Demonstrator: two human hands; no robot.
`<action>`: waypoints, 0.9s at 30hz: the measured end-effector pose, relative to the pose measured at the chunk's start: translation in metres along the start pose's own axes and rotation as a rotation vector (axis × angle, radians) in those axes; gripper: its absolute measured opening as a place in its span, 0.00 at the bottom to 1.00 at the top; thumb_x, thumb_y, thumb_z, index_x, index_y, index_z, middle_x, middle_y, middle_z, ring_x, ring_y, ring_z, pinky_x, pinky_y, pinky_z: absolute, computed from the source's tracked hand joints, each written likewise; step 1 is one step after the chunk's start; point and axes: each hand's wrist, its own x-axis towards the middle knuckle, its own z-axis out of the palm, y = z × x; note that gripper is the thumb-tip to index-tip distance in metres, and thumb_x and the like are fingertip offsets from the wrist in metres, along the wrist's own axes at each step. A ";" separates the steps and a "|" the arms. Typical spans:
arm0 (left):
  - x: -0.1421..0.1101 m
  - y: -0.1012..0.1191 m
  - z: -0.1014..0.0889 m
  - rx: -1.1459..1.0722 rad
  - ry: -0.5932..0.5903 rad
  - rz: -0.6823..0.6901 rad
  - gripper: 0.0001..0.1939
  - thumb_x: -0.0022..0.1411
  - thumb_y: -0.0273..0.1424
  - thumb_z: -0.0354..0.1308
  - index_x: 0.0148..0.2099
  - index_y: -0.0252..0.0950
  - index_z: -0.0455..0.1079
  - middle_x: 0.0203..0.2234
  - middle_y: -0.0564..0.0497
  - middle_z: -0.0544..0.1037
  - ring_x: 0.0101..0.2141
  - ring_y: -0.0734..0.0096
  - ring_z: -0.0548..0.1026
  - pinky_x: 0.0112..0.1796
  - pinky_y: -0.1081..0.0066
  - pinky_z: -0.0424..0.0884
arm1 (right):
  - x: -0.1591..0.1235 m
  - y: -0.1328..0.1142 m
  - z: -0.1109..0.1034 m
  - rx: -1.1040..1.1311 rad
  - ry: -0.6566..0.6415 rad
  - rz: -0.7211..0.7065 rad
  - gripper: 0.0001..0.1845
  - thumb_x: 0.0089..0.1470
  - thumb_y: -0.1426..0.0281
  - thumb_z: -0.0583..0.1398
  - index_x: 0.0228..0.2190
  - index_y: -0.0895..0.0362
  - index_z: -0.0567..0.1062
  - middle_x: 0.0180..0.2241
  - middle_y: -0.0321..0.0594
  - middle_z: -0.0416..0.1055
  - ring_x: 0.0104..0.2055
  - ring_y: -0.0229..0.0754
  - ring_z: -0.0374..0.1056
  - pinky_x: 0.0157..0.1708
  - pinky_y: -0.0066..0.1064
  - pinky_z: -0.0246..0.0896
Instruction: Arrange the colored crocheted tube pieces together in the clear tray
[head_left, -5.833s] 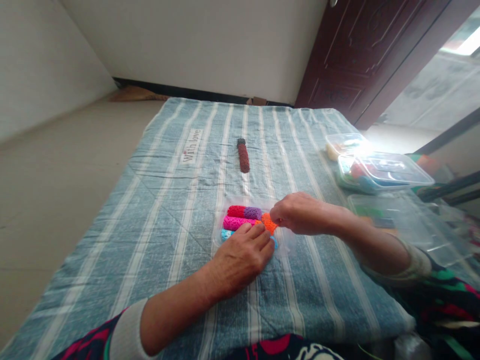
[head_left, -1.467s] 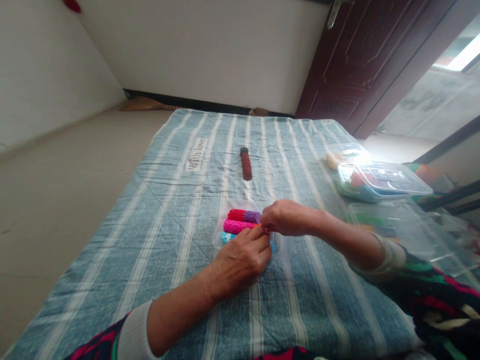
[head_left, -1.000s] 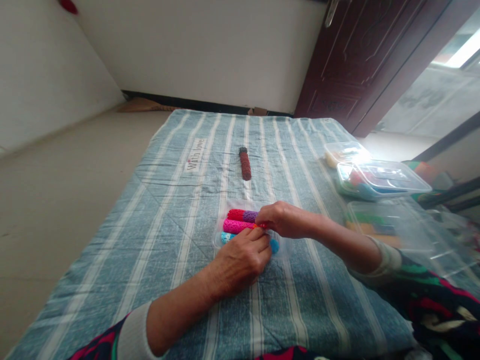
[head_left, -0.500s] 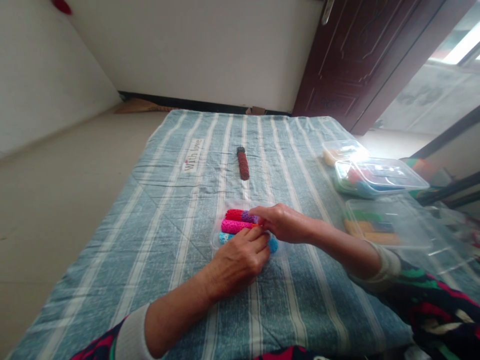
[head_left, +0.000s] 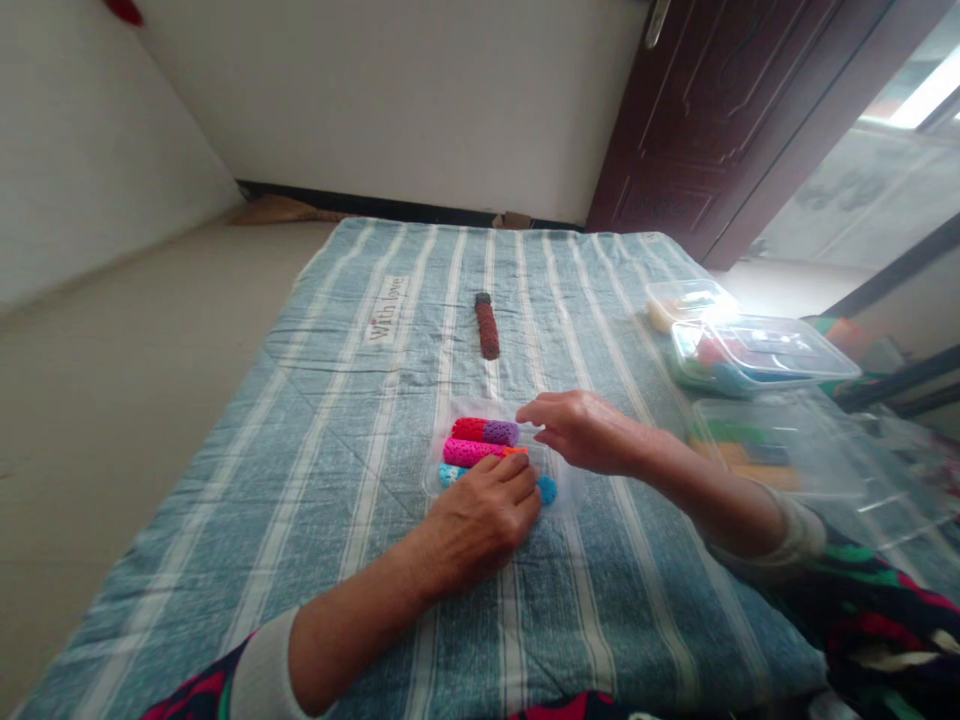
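Observation:
A shallow clear plastic tray [head_left: 433,480] holds several bumpy, porous-looking rolls lying side by side. At the back is a red and purple roll [head_left: 484,431]; in front of it lies a pink and orange roll [head_left: 472,453]. Nearest me is a blue roll with white patches [head_left: 547,489], its middle covered by my left hand [head_left: 491,505]. My left fingers bend over the rolls, fingertips on the orange end; the thumb is hidden. Just right of the purple end, my right hand [head_left: 574,430] hovers over the tray's edge with thumb and fingers apart, holding nothing.
A dark red roll with a black end [head_left: 487,328] lies beyond the tray on the striped cloth [head_left: 337,430]. To the right stand a lidded clear box [head_left: 765,352], a smaller clear box [head_left: 688,303] and another with yellow and green contents [head_left: 750,450].
My right hand has come off the rolls, moving slightly up and right, and its fingers have parted. The purple end now shows fully. My left hand stays on the rolls.

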 end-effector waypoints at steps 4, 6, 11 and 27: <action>0.002 0.001 -0.002 0.037 -0.042 -0.003 0.10 0.68 0.24 0.48 0.37 0.31 0.69 0.35 0.44 0.74 0.41 0.59 0.71 0.36 0.62 0.72 | -0.004 -0.009 -0.008 -0.239 -0.143 -0.016 0.08 0.57 0.77 0.57 0.31 0.58 0.77 0.30 0.39 0.73 0.27 0.36 0.62 0.27 0.32 0.45; 0.002 0.001 -0.002 0.035 -0.041 -0.008 0.10 0.68 0.24 0.48 0.37 0.31 0.69 0.35 0.44 0.74 0.40 0.60 0.71 0.35 0.63 0.71 | -0.004 -0.013 -0.003 -0.288 -0.208 -0.062 0.08 0.56 0.75 0.59 0.26 0.58 0.76 0.28 0.39 0.72 0.27 0.36 0.62 0.29 0.33 0.45; 0.002 0.002 -0.001 0.035 0.005 -0.011 0.09 0.69 0.24 0.48 0.37 0.32 0.69 0.36 0.43 0.74 0.38 0.61 0.71 0.35 0.62 0.70 | -0.004 -0.018 0.014 -0.335 -0.251 -0.083 0.13 0.56 0.72 0.60 0.21 0.58 0.72 0.25 0.40 0.71 0.29 0.40 0.61 0.31 0.36 0.45; -0.001 0.001 0.002 -0.023 -0.029 -0.046 0.10 0.69 0.24 0.49 0.39 0.31 0.71 0.35 0.45 0.75 0.41 0.61 0.72 0.38 0.62 0.72 | 0.001 -0.020 0.030 -0.171 -0.191 0.049 0.06 0.47 0.76 0.60 0.21 0.58 0.74 0.23 0.48 0.73 0.27 0.46 0.66 0.30 0.39 0.54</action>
